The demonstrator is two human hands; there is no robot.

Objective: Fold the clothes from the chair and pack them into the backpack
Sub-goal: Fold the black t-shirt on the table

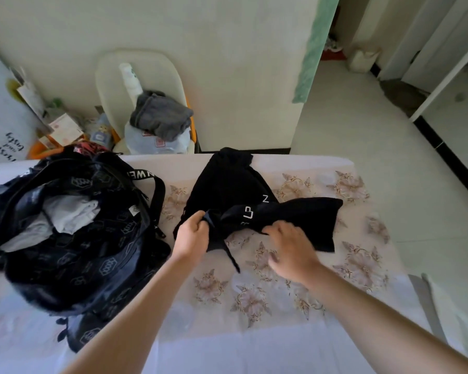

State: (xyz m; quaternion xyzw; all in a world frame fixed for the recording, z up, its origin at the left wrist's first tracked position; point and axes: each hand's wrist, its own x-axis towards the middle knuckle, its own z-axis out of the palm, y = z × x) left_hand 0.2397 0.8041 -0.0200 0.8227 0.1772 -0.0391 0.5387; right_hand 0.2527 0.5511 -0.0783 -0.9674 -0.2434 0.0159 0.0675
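At desk centre, near edge: my left hand (192, 236) grips a bunched fold of the black garment (233, 184), fingers curled round the cloth. My right hand (292, 249) sits at the garment's near hem, fingertips against it. It is motion-blurred, so I cannot tell whether it pinches or only touches.

Garment lies spread on the desk (254, 346) over a floral cloth (357, 260), between and beyond both hands. One part runs to the far edge, another out to the right. White lettering shows. A black cord (231, 259) trails toward me.

Left of the hands: backpack (73, 255), open, pale folded clothes (68, 211) inside.

Beyond the desk: chair (111, 76) holding a grey garment (160, 114) on a plastic bag (152, 143).
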